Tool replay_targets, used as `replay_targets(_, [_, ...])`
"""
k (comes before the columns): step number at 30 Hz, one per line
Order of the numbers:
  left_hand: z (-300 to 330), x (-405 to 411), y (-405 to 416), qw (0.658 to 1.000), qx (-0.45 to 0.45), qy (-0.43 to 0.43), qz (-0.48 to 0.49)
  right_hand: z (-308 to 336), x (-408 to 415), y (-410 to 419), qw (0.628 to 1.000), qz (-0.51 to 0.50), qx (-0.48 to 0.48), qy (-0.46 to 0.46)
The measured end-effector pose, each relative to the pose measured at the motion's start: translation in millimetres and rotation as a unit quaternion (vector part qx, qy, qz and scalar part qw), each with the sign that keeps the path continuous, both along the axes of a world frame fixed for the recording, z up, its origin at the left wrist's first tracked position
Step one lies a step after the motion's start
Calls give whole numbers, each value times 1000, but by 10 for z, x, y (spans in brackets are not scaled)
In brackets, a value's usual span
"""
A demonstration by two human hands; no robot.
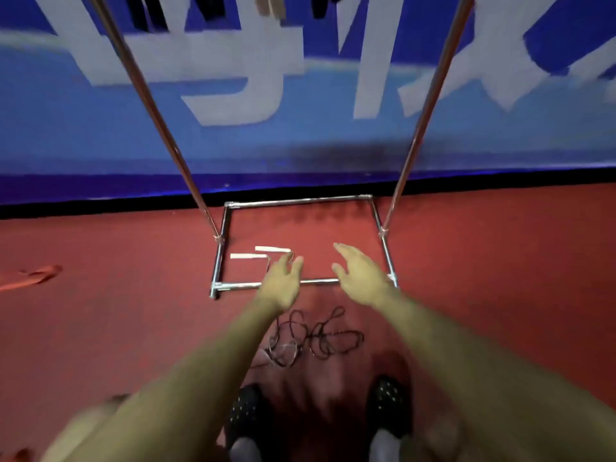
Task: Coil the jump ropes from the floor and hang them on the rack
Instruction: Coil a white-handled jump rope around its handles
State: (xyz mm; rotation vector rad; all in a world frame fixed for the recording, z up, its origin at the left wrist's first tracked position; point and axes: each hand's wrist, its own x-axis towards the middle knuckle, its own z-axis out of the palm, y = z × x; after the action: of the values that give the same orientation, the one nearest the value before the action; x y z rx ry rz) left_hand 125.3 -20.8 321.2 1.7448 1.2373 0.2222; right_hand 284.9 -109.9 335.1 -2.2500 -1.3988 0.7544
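A blue wall with big white lettering fills the top of the view, over a red floor. The metal rack stands against the wall: a rectangular base frame on the floor and two uprights slanting up out of sight. Both bare arms reach forward over the base. The left hand and right hand are spread, fingers loose, holding nothing. A dark rope lies in a tangle on the floor between the rack and two black shoes. Two white handles lie inside the base frame, just beyond the left hand; a thin cord seems to run from them, though blur makes that unsure. A red strap lies far left.
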Motion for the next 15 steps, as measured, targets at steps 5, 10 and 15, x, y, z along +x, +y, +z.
replay_targets(5, [-1244,-281,-195,992,-92,83,18,-1140,-114,-253,992,9,-120,29])
replay_targets(10, [-2129,-390,-271,980,-137,147,19,-1952,-216,-235,981,23,-188,51])
replay_targets(15, [-2748,-509,-126,975,-95,187,73,-2557,-361,-32,971,27,-221,85])
